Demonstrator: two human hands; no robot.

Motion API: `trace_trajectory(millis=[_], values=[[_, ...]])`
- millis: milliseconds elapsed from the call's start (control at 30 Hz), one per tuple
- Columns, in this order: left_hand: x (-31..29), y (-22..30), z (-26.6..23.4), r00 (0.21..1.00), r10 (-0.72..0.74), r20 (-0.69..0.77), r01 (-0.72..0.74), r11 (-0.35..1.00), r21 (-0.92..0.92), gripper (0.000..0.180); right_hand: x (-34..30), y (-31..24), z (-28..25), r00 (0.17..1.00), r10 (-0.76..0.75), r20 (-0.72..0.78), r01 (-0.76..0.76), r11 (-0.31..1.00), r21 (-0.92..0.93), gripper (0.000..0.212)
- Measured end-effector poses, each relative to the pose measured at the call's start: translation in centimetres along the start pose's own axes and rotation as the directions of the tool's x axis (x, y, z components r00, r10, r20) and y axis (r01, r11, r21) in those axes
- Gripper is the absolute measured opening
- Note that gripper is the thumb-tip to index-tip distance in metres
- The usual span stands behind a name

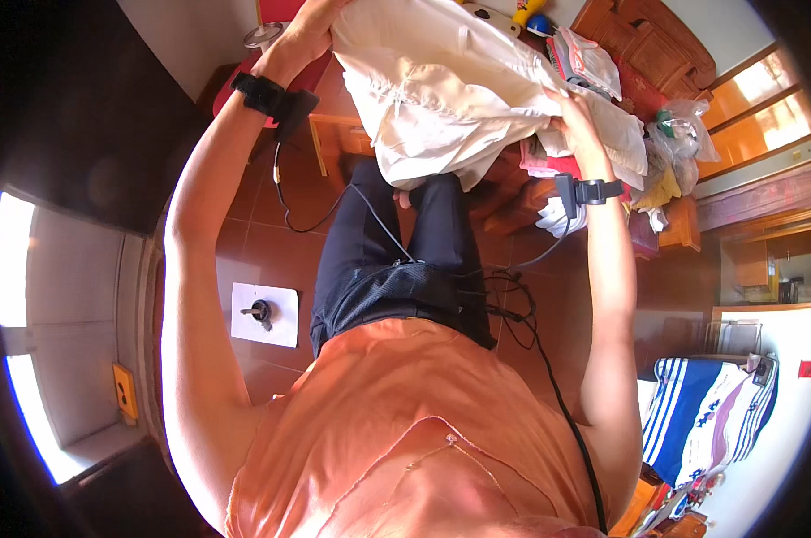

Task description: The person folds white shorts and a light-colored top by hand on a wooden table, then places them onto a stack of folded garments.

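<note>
A white garment [441, 85] with seams and creases hangs spread out in front of me, above my knees. Its exact kind I cannot tell from its folds. My left hand [314, 25] is closed on its upper left edge, partly cut off by the top of the picture. On the other side my right hand [574, 121] pinches the garment's right part, fingers bent round the fabric. Each wrist wears a black strap with a small device and a cable. Beyond my right hand, more white cloth [616, 143] lies over a heap of clothes.
Folded clothes [589, 63] and a clear plastic bag [688, 130] lie on a carved wooden bench [643, 40] at the far right. Black cables [522, 314] trail beside my legs. On the tiled floor at left, a white sheet [284, 327] carries a small dark object.
</note>
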State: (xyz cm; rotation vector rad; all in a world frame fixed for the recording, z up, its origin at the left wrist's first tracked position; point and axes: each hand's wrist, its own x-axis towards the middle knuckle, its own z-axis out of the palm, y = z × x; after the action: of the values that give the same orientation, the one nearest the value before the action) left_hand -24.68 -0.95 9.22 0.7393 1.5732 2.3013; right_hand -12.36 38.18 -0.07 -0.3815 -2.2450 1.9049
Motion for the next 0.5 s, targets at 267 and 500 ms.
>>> trace_trajectory(millis=[267,500], values=[[0.7,4.0,-1.2,0.993,0.118,0.013,-0.118,0.993,0.01,0.013,1.7,-10.9,3.5,0.814,-0.453,0.365,0.223,0.822,0.524,0.03],[-0.8,3.5,-1.8,0.98,0.187,0.062,-0.196,0.958,0.209,0.018,-2.1,-15.6,7.7,0.499,-0.809,0.31,0.847,0.531,0.022,0.018]])
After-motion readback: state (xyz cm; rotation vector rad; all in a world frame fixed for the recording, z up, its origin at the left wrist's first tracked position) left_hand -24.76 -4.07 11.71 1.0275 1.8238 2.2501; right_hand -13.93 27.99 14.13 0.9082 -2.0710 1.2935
